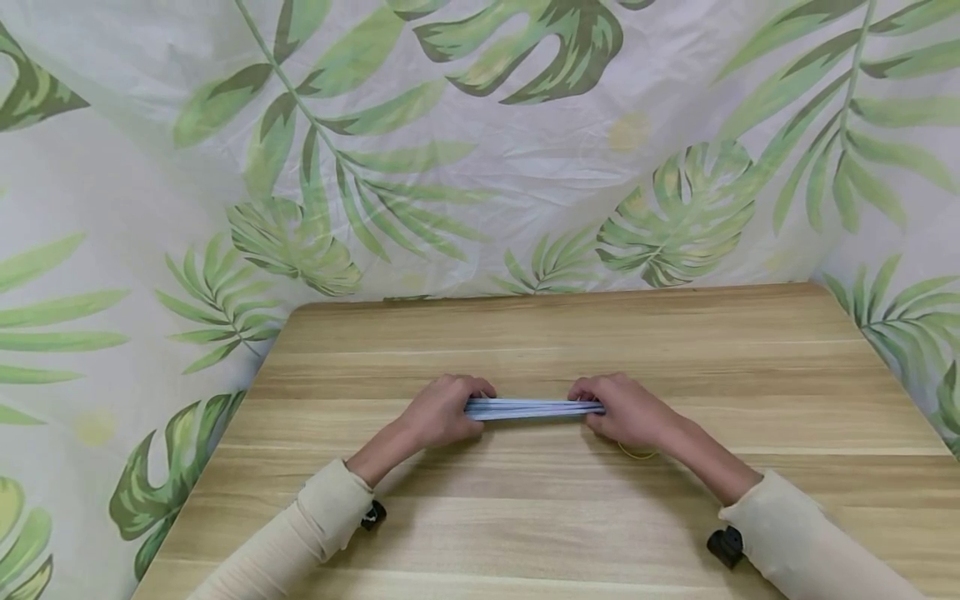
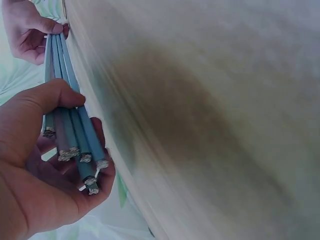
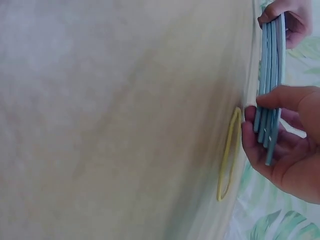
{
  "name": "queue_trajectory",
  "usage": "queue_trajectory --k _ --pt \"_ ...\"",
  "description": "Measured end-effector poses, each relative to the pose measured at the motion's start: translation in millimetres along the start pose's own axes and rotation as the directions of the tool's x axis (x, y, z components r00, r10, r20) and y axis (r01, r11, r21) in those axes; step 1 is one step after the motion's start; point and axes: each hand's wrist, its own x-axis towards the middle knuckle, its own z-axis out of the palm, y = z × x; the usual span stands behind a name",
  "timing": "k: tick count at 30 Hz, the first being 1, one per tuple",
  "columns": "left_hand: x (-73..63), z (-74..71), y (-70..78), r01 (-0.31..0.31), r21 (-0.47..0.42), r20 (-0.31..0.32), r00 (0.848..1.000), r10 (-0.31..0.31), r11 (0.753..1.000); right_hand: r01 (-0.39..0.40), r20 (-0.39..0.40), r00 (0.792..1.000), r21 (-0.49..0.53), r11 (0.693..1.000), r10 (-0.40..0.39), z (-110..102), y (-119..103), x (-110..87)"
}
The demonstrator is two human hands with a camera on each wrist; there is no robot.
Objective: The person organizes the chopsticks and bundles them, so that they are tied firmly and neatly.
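Observation:
A bundle of thin blue sticks (image 1: 534,408) is held level by both hands, one at each end, close above the wooden table. My left hand (image 1: 444,412) grips the left end, thumb on top and fingers curled beneath. In the left wrist view, the sticks (image 2: 64,122) show rough silvery tips at uneven lengths. My right hand (image 1: 628,412) grips the other end between thumb and curled fingers. Seen from the right wrist, the sticks (image 3: 270,75) lie side by side with uneven ends. A yellow rubber band (image 3: 229,155) lies on the table beside the right hand.
The wooden table (image 1: 510,517) spreads around both hands. Behind and at its sides hangs a pale cloth (image 1: 525,192) with a green leaf print. Dark wrist cameras (image 1: 726,547) sit under both sleeves.

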Motion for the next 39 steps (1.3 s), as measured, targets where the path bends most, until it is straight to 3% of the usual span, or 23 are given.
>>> queue_trajectory --k 6,9,14,18,23,29,35,39 --pt "1.0 -6.9 6.5 0.041 0.009 -0.058 0.998 -0.04 0.999 0.004 -0.01 1.0 0.054 0.999 -0.004 -5 4 -4.9" --pt "1.2 -9.7 9.3 0.054 0.003 -0.116 0.992 -0.053 0.999 0.013 -0.024 1.0 0.091 0.996 -0.011 -9 5 -8.6" --pt "1.2 -11.4 13.1 0.031 -0.059 -0.218 0.975 -0.043 0.998 0.012 -0.061 0.998 0.173 0.985 -0.002 -19 7 -15.9" --pt "1.5 -12.1 15.7 -0.005 -0.131 -0.257 0.966 -0.029 0.991 0.019 -0.13 0.991 0.226 0.974 0.01 -26 9 -20.7" --pt "2.4 -12.0 17.9 -0.043 -0.183 -0.268 0.963 -0.008 0.982 0.023 -0.19 0.981 0.276 0.961 0.031 -28 12 -23.9" --pt "3.8 -13.9 20.8 -0.057 -0.223 -0.244 0.97 0.001 0.973 0.0 -0.193 0.979 0.318 0.948 0.065 -29 9 -27.7" --pt "7.0 -17.1 23.4 -0.1 -0.231 -0.219 0.975 0.048 0.968 -0.021 -0.204 0.974 0.338 0.941 0.095 -27 9 -29.4" --pt "10.6 -18.0 28.0 -0.127 -0.199 -0.231 0.97 0.079 0.972 -0.026 -0.209 0.972 0.359 0.933 0.108 -25 10 -29.7"
